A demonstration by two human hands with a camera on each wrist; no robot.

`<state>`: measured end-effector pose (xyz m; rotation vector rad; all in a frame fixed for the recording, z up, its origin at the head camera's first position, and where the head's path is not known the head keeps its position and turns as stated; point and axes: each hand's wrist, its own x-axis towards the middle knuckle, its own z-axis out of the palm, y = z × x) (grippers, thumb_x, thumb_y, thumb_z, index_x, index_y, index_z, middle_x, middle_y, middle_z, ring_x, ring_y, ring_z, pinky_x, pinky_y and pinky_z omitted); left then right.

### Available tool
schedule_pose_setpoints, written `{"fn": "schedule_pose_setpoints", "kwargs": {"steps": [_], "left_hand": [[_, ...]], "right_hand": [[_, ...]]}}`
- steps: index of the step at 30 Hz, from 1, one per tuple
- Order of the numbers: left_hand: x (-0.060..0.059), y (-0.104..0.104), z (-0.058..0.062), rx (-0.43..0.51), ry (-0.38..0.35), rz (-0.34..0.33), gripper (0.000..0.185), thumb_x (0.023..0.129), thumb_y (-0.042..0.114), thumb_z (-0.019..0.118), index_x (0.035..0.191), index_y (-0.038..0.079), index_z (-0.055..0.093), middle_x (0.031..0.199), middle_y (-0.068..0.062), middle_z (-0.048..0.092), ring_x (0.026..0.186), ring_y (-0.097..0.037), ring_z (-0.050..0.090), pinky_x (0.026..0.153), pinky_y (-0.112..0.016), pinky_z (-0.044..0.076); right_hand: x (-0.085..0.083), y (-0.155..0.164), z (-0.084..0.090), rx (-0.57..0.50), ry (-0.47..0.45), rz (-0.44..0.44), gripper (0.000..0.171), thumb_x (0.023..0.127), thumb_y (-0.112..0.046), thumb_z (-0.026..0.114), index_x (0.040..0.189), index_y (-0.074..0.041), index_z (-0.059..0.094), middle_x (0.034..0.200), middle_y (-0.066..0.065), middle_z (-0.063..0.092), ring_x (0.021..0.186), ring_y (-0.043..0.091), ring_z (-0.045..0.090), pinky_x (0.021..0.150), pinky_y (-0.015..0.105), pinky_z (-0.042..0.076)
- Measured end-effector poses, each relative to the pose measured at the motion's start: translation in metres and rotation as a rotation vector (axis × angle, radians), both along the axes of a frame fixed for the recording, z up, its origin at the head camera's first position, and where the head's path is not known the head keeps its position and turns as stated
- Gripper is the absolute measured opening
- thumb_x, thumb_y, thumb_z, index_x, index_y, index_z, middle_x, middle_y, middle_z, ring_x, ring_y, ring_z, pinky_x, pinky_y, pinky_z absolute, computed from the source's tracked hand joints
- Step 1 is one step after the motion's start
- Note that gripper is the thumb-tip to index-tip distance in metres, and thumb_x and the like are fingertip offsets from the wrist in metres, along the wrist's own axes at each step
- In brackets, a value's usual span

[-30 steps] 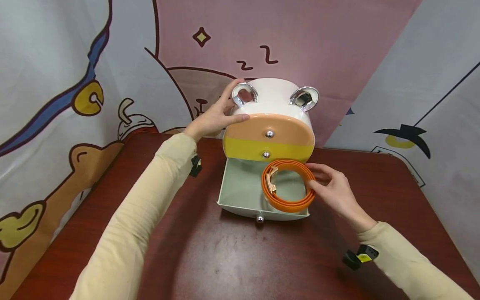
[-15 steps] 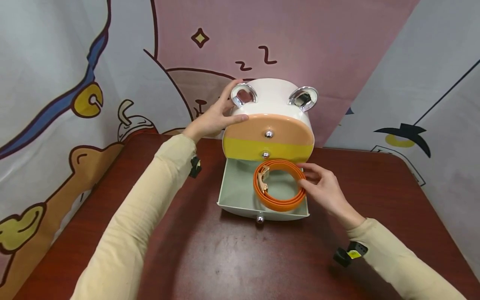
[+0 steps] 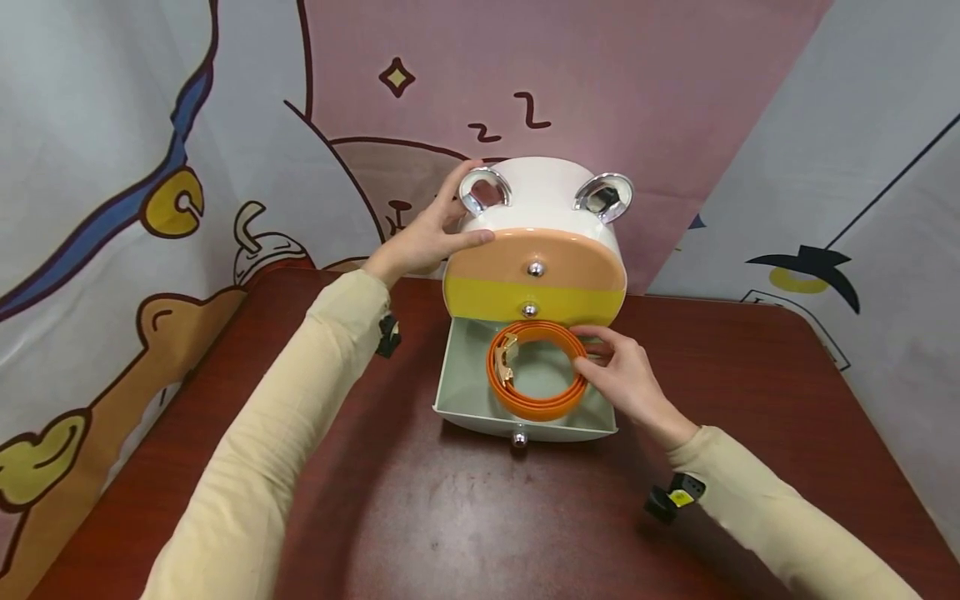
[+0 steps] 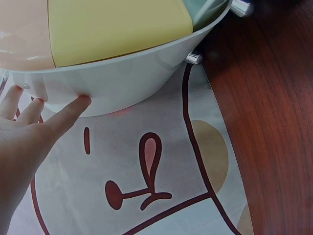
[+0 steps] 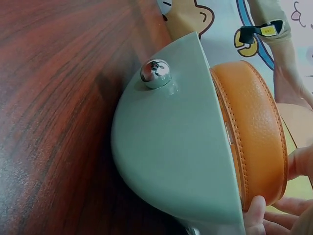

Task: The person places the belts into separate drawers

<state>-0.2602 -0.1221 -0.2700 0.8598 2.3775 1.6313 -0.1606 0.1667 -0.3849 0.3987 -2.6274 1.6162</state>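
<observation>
A rolled orange belt (image 3: pixel 534 408) with a gold buckle (image 3: pixel 506 360) lies over the pulled-out green bottom drawer (image 3: pixel 463 375). My right hand (image 3: pixel 624 377) pinches the coil's right side between thumb and fingers. In the right wrist view the belt (image 5: pixel 257 129) rises above the rim of the drawer front (image 5: pixel 166 142), which hides its lower part. The drawer belongs to a white animal-shaped box (image 3: pixel 551 187) with silver ears. My left hand (image 3: pixel 426 237) rests on the box's upper left side, thumb at the front edge; the left wrist view shows straight fingertips (image 4: pixel 84 100) against the white wall.
Two more drawers, orange (image 3: pixel 577 250) and yellow (image 3: pixel 487 296), are closed above the green one, each with a silver knob. The box stands on a dark red wooden table (image 3: pixel 450 517), near a cartoon-printed cloth (image 3: pixel 622 75) behind.
My right hand has carried the belt left across the drawer, from its right side to about the middle. The left hand and the box stay in place.
</observation>
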Motion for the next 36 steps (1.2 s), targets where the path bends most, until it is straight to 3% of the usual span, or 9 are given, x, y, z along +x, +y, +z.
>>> {"fn": "schedule_pose_setpoints", "kwargs": {"steps": [7, 16, 28, 36], "left_hand": [[-0.001, -0.001, -0.002, 0.026, 0.014, -0.027, 0.091, 0.092, 0.009, 0.067, 0.155, 0.024, 0.003, 0.140, -0.016, 0.049, 0.133, -0.023, 0.038, 0.109, -0.047, 0.025], [-0.001, 0.000, -0.002, 0.018, 0.028, -0.027, 0.092, 0.092, 0.009, 0.067, 0.155, 0.021, 0.001, 0.142, -0.016, 0.047, 0.135, -0.023, 0.036, 0.110, -0.048, 0.023], [-0.002, 0.000, -0.002, 0.033, 0.014, -0.029, 0.091, 0.092, 0.009, 0.066, 0.155, 0.024, 0.001, 0.142, -0.015, 0.047, 0.134, -0.021, 0.037, 0.110, -0.044, 0.024], [-0.002, 0.000, -0.003, 0.054, 0.003, -0.035, 0.091, 0.092, 0.007, 0.065, 0.155, 0.023, 0.001, 0.141, -0.016, 0.047, 0.132, -0.022, 0.039, 0.109, -0.041, 0.027]], "right_hand": [[-0.004, -0.007, -0.005, 0.032, 0.016, 0.017, 0.038, 0.084, 0.004, 0.064, 0.121, 0.004, 0.062, 0.102, 0.025, 0.068, 0.087, 0.032, 0.069, 0.066, 0.021, 0.052], [-0.005, -0.016, -0.011, 0.147, 0.061, 0.010, 0.039, 0.082, 0.001, 0.067, 0.120, 0.002, 0.063, 0.104, 0.023, 0.068, 0.086, 0.033, 0.069, 0.075, 0.045, 0.054], [-0.009, -0.021, -0.009, 0.226, 0.048, 0.014, 0.038, 0.084, -0.006, 0.068, 0.121, 0.000, 0.064, 0.111, 0.020, 0.067, 0.094, 0.032, 0.068, 0.079, 0.047, 0.052], [-0.014, -0.018, -0.006, 0.199, 0.045, 0.045, 0.037, 0.086, -0.006, 0.068, 0.121, 0.003, 0.063, 0.113, 0.020, 0.066, 0.100, 0.034, 0.066, 0.085, 0.047, 0.050]]}}
